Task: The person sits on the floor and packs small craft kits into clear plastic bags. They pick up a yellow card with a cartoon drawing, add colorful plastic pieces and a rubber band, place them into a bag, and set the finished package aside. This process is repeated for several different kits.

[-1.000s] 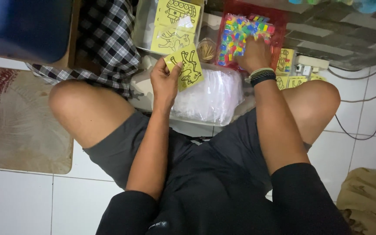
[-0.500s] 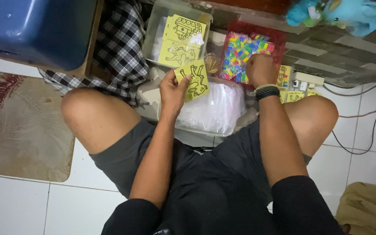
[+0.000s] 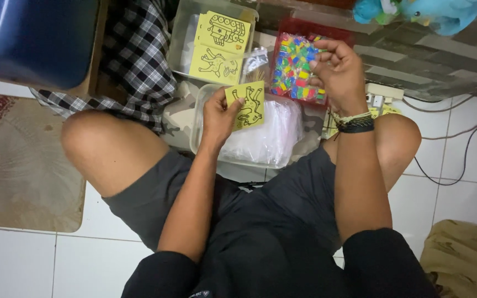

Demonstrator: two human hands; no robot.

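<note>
White tiled floor (image 3: 459, 187) with a beige mat (image 3: 17, 171).

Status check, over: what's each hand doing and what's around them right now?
Left hand pinches a small yellow picture card. Right hand raised above the red tray of colourful pieces. Clear bin of plastic bags under the card.

The yellow card (image 3: 248, 106) is looking like matt paper, the clear tub (image 3: 205, 144) is showing smooth glossy plastic, the checked cloth (image 3: 139, 60) is lying soft and woven, and the white floor tiles (image 3: 459, 182) are shining glazed.
</note>
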